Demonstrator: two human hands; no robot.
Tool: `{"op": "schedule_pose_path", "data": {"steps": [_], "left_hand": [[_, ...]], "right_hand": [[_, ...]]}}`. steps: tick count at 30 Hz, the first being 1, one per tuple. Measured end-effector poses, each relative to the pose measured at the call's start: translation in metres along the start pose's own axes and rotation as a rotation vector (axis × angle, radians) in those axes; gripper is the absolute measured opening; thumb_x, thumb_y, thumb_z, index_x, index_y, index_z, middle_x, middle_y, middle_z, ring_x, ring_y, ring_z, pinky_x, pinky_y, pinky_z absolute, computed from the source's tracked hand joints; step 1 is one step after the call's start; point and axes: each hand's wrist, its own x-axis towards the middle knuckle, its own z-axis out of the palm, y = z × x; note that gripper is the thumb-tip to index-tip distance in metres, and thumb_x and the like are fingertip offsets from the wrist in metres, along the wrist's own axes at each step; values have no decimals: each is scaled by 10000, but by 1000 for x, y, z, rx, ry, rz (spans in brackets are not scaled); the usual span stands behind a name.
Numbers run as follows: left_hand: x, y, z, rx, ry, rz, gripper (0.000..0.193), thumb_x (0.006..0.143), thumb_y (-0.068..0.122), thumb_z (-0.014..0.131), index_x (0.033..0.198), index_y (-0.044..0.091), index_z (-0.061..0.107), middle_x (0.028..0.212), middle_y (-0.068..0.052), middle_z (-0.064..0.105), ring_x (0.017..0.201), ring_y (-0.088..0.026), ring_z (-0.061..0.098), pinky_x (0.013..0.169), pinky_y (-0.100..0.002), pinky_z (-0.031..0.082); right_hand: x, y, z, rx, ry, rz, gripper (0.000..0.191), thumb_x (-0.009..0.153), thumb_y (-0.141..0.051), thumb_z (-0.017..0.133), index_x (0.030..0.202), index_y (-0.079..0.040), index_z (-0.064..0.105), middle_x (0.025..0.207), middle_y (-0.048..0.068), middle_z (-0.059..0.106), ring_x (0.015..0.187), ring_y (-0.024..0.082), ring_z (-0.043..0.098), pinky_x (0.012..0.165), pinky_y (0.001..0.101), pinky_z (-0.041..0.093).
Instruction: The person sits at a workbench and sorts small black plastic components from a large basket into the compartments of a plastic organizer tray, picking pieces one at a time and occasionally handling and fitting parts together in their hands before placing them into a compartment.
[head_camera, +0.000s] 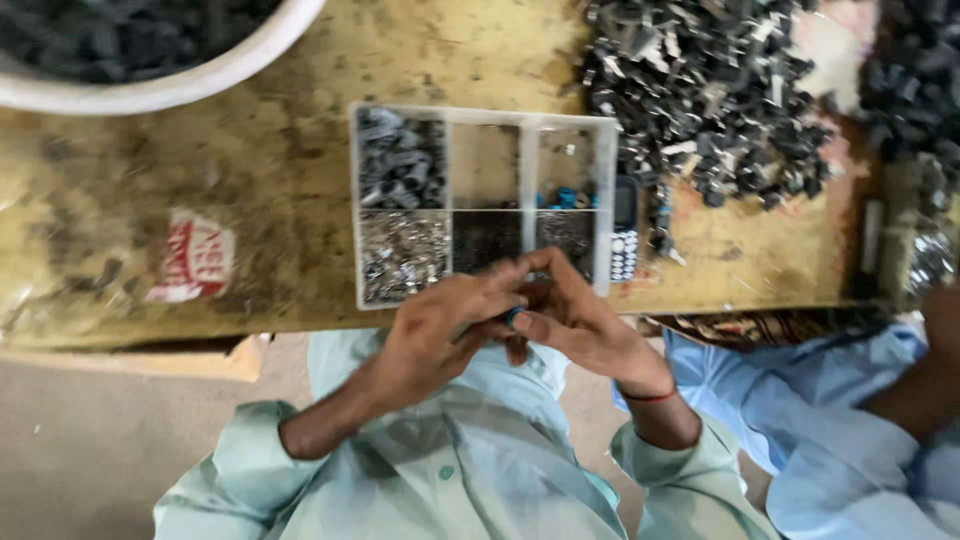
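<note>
**Two hands, one small blue part**

Both the left hand (440, 335) and right hand (575, 325) pinch a small blue part (513, 317) between meeting fingertips (blurred), just below the clear compartment tray (355, 215) on the worn table (250, 160).

Both hands together, left hand (440, 330) and right hand (580, 325) pinching small blue-black part (513, 317), compartment tray (400, 115) just beyond fingers (500, 280), worktop (250, 170) beneath.

hands (500, 325): 2 | compartment tray (484, 117): 1, six cells | phone (624, 230): 1 | white bowl (200, 80): 1
</note>
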Motion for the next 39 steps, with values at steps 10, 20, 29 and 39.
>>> {"op": "schedule_pose_path", "data": {"steps": [10,20,29,39], "left_hand": [[8,19,15,361,249,141,355,831,-39,803,1150,80,704,1059,-45,752,978,-254,638,912,-387,521],[21,11,6,300,135,241,376,889,-67,785,1226,36,655,1065,-65,716,997,-259,695,864,-372,572],[4,11,3,449,194,260,390,872,-98,771,1221,-18,617,1118,-132,702,986,-318,670,819,-405,567],[1,15,5,156,9,-147,159,928,98,808,874,2,693,767,-84,680,644,-129,605,577,-295,488]], "right_hand": [[-60,-27,-52,-1405,969,-2,81,1021,-80,740,1065,-63,675,994,131,727,873,279,730,730,368,547],[-59,-10,-65,-362,829,-480,230,1064,-22,655,1277,18,578,927,81,657,706,102,580,640,240,478],[-5,43,17,-1068,878,-688,438,844,-33,882,1088,-30,517,1018,123,612,708,195,571,614,285,462],[0,-86,40,-1483,-170,119,567,823,-320,862,1242,-100,549,1085,109,703,915,270,737,775,391,574]]}}
